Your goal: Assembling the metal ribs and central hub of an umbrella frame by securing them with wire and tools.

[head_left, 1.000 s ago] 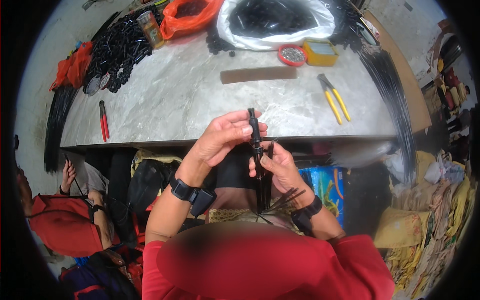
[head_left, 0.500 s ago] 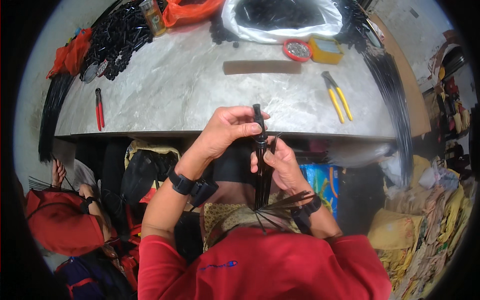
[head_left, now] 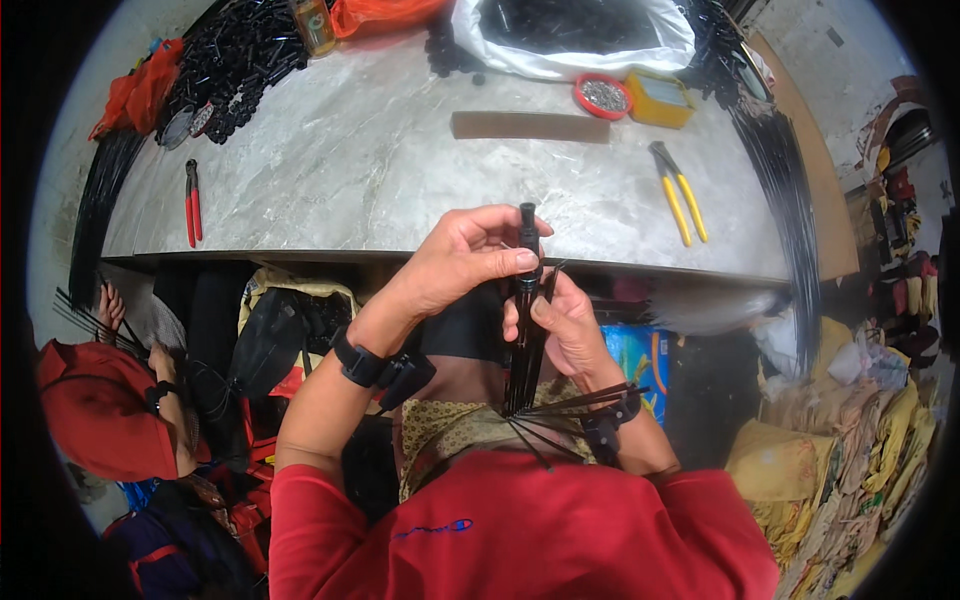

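Note:
In front of the table's near edge I hold a black umbrella frame (head_left: 522, 345), its bundle of ribs upright and several thin ribs fanned out at the lower end. My left hand (head_left: 472, 255) is closed round the black tubular piece (head_left: 528, 225) at its top, thumb pressed on the near side. Lower down, my right hand (head_left: 562, 325) grips the ribs, with the thumb across them and one rib tip poking up beside the fingers. Parts of the fingers of both hands are hidden behind the frame.
On the grey table (head_left: 330, 180) lie red-handled pliers (head_left: 194, 205), yellow-handled pliers (head_left: 678, 195) and a flat brown strip (head_left: 530, 126). Behind are a red dish (head_left: 603, 96) of small metal parts, a yellow box (head_left: 660, 98) and a white sack (head_left: 575, 68). A co-worker's hand (head_left: 110, 306) is at left.
The whole view has shifted slightly. Both hands keep their hold on the umbrella frame; the fanned ribs have swung a little to the right.

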`<state>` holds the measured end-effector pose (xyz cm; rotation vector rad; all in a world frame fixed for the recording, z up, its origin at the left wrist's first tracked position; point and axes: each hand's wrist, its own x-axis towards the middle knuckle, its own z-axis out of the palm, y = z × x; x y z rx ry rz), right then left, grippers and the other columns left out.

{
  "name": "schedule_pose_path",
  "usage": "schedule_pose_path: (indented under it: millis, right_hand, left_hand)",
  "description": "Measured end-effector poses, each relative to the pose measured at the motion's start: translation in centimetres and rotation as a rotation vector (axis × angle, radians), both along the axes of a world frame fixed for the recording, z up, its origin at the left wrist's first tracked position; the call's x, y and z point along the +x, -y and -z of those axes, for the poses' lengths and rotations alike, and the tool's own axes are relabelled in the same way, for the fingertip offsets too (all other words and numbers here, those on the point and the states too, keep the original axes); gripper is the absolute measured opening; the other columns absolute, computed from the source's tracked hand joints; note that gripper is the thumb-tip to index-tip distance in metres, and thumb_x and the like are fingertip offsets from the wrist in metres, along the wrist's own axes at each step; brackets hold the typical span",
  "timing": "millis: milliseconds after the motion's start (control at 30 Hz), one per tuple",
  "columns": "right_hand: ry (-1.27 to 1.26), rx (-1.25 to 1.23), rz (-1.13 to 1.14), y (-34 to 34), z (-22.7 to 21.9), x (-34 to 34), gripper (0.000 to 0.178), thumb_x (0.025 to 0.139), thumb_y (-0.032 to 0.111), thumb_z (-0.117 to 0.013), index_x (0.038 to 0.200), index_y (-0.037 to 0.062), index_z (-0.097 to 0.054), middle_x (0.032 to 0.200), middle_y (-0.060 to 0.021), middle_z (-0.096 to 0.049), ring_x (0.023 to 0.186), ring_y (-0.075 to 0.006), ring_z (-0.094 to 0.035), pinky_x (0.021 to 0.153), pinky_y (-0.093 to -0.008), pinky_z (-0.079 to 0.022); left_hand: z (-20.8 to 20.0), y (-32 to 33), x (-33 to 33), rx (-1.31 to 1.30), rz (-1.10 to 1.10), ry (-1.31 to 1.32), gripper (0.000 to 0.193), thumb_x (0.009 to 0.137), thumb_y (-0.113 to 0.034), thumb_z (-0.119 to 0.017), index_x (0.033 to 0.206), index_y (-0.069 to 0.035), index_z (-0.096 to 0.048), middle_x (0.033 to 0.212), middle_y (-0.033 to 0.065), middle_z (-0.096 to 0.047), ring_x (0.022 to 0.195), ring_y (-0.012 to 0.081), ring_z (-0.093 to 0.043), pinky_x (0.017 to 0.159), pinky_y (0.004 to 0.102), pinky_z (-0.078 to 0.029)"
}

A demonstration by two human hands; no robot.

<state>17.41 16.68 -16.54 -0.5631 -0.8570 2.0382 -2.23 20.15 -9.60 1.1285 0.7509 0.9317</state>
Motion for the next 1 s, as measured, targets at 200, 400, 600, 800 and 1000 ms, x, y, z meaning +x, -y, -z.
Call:
schedule_pose_path:
  millis: [200, 400, 600, 800, 1000]
  right_hand:
    - [-0.015, -0.003, 0.001, 0.2, -0.1, -0.1, 0.04, 0.093, 0.021, -0.068, 0.125, 0.0038, -0.051, 0.094, -0.0123, -0.067, 0.08, -0.0202, -0.069, 0.074, -0.0317, -0.056]
    - [-0.022, -0.005, -0.017, 0.3, -0.2, -0.2, 0.041, 0.093, 0.019, -0.067, 0.127, 0.0027, -0.05, 0.094, -0.0132, -0.067, 0.08, -0.0211, -0.069, 0.074, -0.0326, -0.057]
    - [-0.025, -0.011, -0.023, 0.3, -0.3, -0.3, 0.037, 0.093, 0.019, -0.068, 0.122, 0.0025, -0.052, 0.095, -0.0135, -0.067, 0.08, -0.0211, -0.069, 0.074, -0.033, -0.057]
    - [-0.023, -0.004, -0.021, 0.2, 0.5, 0.3, 0.032, 0.092, 0.024, -0.069, 0.112, 0.0025, -0.057, 0.093, -0.013, -0.067, 0.078, -0.0205, -0.068, 0.074, -0.0331, -0.056]
    - [-0.075, 0.016, -0.009, 0.2, 0.6, 1.0, 0.032, 0.091, 0.027, -0.07, 0.109, 0.0028, -0.058, 0.089, -0.0132, -0.066, 0.075, -0.0204, -0.066, 0.072, -0.0331, -0.055]
  left_hand:
    - [0.0, 0.1, -0.3, 0.029, -0.009, -0.028, 0.03, 0.088, -0.006, -0.068, 0.117, 0.0, -0.062, 0.098, 0.0034, -0.067, 0.09, 0.0099, -0.064, 0.083, 0.0252, -0.051]
    - [0.5, 0.7, -0.5, 0.026, -0.026, 0.028, 0.027, 0.088, -0.007, -0.068, 0.114, -0.001, -0.062, 0.098, 0.0028, -0.066, 0.092, 0.0091, -0.063, 0.082, 0.0243, -0.051]
    - [-0.5, 0.6, -0.8, 0.028, 0.007, -0.029, 0.028, 0.089, -0.01, -0.069, 0.114, -0.001, -0.061, 0.097, 0.0033, -0.066, 0.092, 0.0096, -0.063, 0.083, 0.0247, -0.051]
    - [0.4, -0.6, -0.5, -0.177, 0.097, 0.07, 0.03, 0.086, -0.008, -0.071, 0.112, 0.005, -0.062, 0.096, 0.0088, -0.07, 0.089, 0.0149, -0.067, 0.084, 0.0285, -0.053]
    - [1.8, -1.6, 0.7, -0.083, 0.143, 0.097, 0.022, 0.084, -0.009, -0.074, 0.103, 0.0, -0.068, 0.094, 0.0045, -0.069, 0.084, 0.011, -0.065, 0.079, 0.0252, -0.052]
